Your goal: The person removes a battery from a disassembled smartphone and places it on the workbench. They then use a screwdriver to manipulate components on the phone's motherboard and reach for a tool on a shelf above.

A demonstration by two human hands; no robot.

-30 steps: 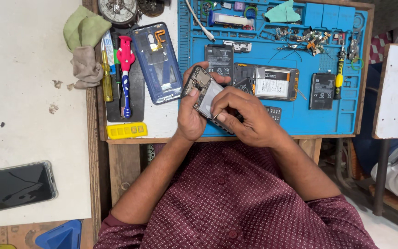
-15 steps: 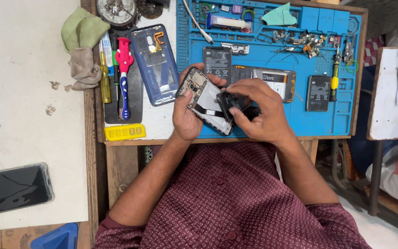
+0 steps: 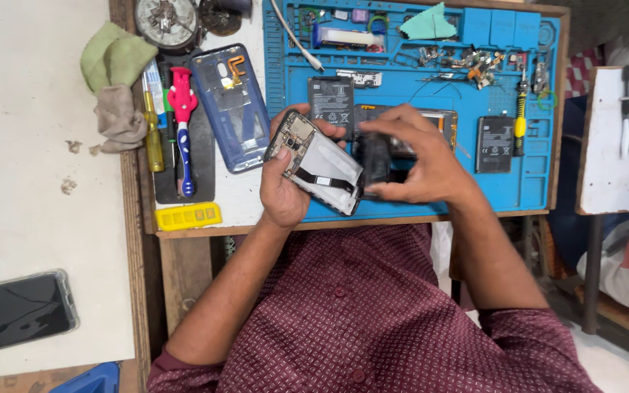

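Observation:
My left hand [image 3: 283, 191] grips an opened phone [image 3: 316, 161] with its back off, showing a circuit board at the top and a pale battery bay crossed by a dark flex cable. It is held tilted above the near edge of the blue repair mat [image 3: 529, 185]. My right hand [image 3: 416, 164] holds a black rectangular battery [image 3: 376, 164] just to the right of the phone's lower end, touching or very near it.
On the mat lie two more black batteries [image 3: 331, 98] [image 3: 495, 143], another opened phone [image 3: 442, 120], a yellow-handled screwdriver [image 3: 520, 120] and several small parts. A blue phone back cover [image 3: 232, 105], hand tools, cloths and a yellow strip [image 3: 188, 215] lie left. A dark phone [image 3: 16, 311] rests far left.
My right hand has moved from over the phone's middle out to its right, carrying the black battery away from the pale bay. The phone stays in my left hand, tilted a little more.

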